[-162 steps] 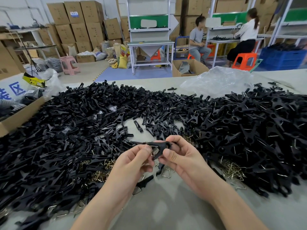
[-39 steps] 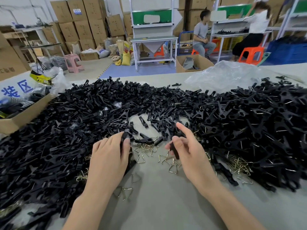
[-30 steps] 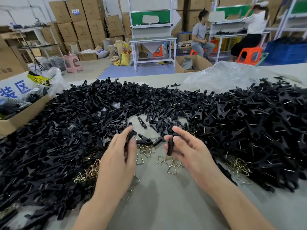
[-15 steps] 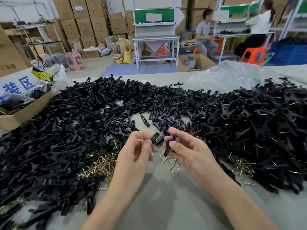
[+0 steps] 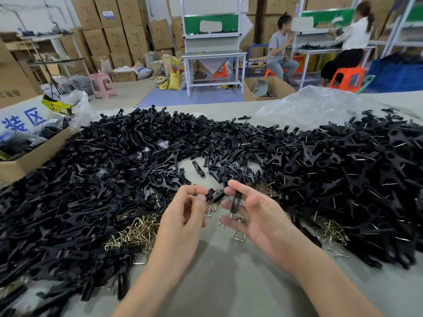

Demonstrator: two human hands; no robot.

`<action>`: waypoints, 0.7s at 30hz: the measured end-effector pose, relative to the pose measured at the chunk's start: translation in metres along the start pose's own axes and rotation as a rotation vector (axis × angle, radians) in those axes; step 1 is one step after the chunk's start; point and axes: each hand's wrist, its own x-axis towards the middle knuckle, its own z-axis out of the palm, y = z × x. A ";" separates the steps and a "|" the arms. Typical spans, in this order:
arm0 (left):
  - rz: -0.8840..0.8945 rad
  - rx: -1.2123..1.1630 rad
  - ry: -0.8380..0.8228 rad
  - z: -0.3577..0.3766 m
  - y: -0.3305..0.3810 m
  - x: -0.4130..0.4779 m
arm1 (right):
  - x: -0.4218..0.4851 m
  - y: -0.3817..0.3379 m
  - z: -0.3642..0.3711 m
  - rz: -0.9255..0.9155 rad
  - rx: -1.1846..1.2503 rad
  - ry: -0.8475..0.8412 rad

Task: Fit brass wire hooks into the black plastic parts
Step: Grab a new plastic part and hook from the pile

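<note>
Since a second ago both hands have come up off the table: then they were down among the loose hooks, now they are raised, just right of the hook pile (image 5: 135,232). Over the last half second little has changed; the two parts are a touch further apart and the right hand's lower fingers have spread.

The left hand (image 5: 185,216) pinches a small black part (image 5: 211,194) between thumb and curled fingertips. The right hand (image 5: 258,216), palm turned up, holds a second part (image 5: 235,202) upright between thumb and forefinger, with its other fingers loose. The two parts are close but not touching. Whether a hook is seated in either cannot be told.

A single hook (image 5: 239,235) lies right of the hook pile, under the right hand. A second scatter of hooks (image 5: 329,229) lies well to the right, against the right heap (image 5: 366,179).

The black heap (image 5: 103,175) wraps the hook pile on its left and far sides and runs on into the right heap. Bare table (image 5: 217,282) opens to the near right of the hook pile, under both forearms and down to the bottom of the view. A small clearing with one stray part (image 5: 198,168) sits beyond the hands. A cardboard box (image 5: 29,161) borders the heap far left of the hook pile; a clear bag (image 5: 315,106) lies far beyond to the right.
</note>
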 end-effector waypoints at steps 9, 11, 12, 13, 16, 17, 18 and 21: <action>-0.015 0.035 -0.003 0.002 -0.002 -0.002 | 0.001 0.002 -0.004 -0.009 -0.120 0.045; -0.019 0.039 -0.005 0.003 -0.003 -0.002 | 0.001 0.003 -0.002 -0.002 -0.171 0.060; -0.022 0.035 -0.007 0.003 -0.003 -0.002 | 0.000 0.003 -0.001 0.004 -0.195 0.069; -0.023 0.030 -0.009 0.003 -0.003 -0.002 | -0.001 0.003 0.001 0.012 -0.216 0.076; -0.017 0.001 -0.003 0.004 0.000 -0.003 | -0.001 0.004 0.001 0.000 -0.217 0.109; -0.009 -0.014 -0.002 0.004 0.002 -0.003 | -0.001 0.005 0.002 -0.015 -0.188 0.107; 0.004 -0.021 -0.005 0.004 0.004 -0.002 | -0.001 0.005 0.002 -0.027 -0.166 0.093; 0.004 -0.046 -0.022 0.002 0.008 -0.001 | -0.004 0.003 0.003 -0.052 -0.182 0.044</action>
